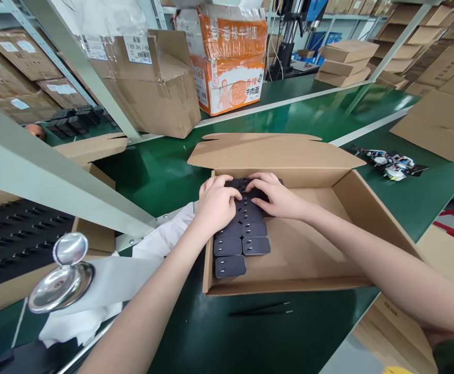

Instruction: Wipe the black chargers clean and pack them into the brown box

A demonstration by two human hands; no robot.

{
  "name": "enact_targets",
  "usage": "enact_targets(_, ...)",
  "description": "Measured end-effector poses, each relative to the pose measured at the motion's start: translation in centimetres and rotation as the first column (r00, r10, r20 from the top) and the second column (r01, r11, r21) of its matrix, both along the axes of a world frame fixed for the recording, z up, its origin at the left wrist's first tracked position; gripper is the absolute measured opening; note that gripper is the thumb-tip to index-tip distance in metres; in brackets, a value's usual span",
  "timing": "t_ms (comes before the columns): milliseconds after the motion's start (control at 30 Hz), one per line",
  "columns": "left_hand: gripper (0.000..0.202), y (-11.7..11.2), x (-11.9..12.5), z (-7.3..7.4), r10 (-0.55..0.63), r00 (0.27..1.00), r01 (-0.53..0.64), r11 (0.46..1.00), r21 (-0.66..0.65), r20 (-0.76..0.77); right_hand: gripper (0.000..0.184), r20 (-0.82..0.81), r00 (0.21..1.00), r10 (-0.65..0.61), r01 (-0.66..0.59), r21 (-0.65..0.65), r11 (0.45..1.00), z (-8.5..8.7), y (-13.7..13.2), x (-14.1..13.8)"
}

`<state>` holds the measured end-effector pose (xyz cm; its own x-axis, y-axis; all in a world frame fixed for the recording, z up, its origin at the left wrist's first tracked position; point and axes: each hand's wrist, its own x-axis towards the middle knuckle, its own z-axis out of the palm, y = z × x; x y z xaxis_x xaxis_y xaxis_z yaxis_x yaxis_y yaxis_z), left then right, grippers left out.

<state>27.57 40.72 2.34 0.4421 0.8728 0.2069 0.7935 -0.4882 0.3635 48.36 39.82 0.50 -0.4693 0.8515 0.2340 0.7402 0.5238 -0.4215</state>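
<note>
An open shallow cardboard box [371, 208] lies on the green table, its lid folded back. Along its left side sit two rows of several black charger plugs [241, 244], prong side up. My left hand [216, 202] and my right hand [277, 197] rest side by side on the far plugs in the rows, fingers curled down over them. The plugs under my fingers are mostly hidden. The right part of the box floor is bare cardboard.
Black tweezers [260, 310] lie on the green table [157, 171] in front of the box. A tray of black parts [12, 244] and a shiny metal lid [61, 275] sit at left. Big cartons stand behind; packaged items [390, 163] lie at right.
</note>
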Motion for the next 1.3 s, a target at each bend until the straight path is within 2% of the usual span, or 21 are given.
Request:
enact_targets(300, 0.028, 0.0, 0.0, 0.1, -0.012, 1.0, 0.012, 1.0, -0.008, 0.012, 0.024, -0.005, 1.0, -0.006, 0.006, 0.004, 1.0, -0.1, 0.2, -0.1)
enact_targets(433, 0.031, 0.1, -0.1, -0.1, 0.035, 0.999, -0.035, 0.999, -0.002, 0.026, 0.027, -0.007, 1.0, -0.011, 0.011, 0.001, 1.0, 0.3, -0.1, -0.1)
enact_targets(567, 0.046, -0.1, 0.0, 0.0, 0.059, 0.998, -0.059, 0.998, 0.008, 0.009, 0.032, -0.048, 0.997, 0.067, -0.061, 0.12, 0.991, 1.6, -0.8, -0.3)
enact_targets(667, 0.046, -0.3, 0.1, 0.4, 0.046, 0.998, -0.047, 0.999, -0.024, -0.042, 0.044, 0.026, 0.986, 0.163, -0.165, 0.209, 0.964, 2.1, -1.3, -0.8)
enact_targets(833, 0.047, -0.4, 0.2, 0.7, 0.051, 0.995, -0.055, 0.997, -0.046, -0.087, 0.047, 0.187, 0.971, 0.146, -0.177, 0.16, 0.971, 1.4, -1.7, -1.8)
enact_targets(967, 0.046, -0.2, 0.1, 0.4, 0.04, 0.995, -0.043, 0.999, -0.023, -0.095, 0.044, 0.166, 0.97, 0.178, -0.201, 0.132, 0.971, 1.3, -1.7, -2.2)
enact_targets(1067, 0.048, -0.1, 0.0, 0.1, 0.041, 0.995, -0.042, 0.999, -0.005, -0.091, 0.041, 0.04, 0.979, 0.199, -0.201, 0.069, 0.977, 1.9, -1.5, -2.2)
enact_targets(1133, 0.052, -0.1, 0.0, -0.1, 0.048, 0.995, -0.048, 0.999, 0.005, -0.087, 0.036, -0.157, 0.978, 0.138, -0.142, -0.009, 0.99, 2.5, -1.3, -2.0)
enact_targets(1167, 0.055, -0.1, 0.0, -0.1, 0.052, 0.995, -0.051, 0.999, 0.011, -0.085, 0.03, -0.287, 0.954, 0.081, -0.103, -0.063, 0.993, 3.0, -1.2, -1.8)
enact_targets(1233, 0.058, 0.0, 0.0, -0.2, 0.058, 0.995, -0.056, 0.998, 0.02, -0.082, 0.016, -0.533, 0.844, -0.057, -0.045, -0.176, 0.983, 3.8, -1.2, -1.1)
enact_targets(1300, 0.059, 0.0, 0.0, -0.2, 0.061, 0.995, -0.059, 0.998, 0.026, -0.08, 0.011, -0.649, 0.748, -0.137, -0.06, -0.273, 0.96, 4.6, -1.6, -0.4)
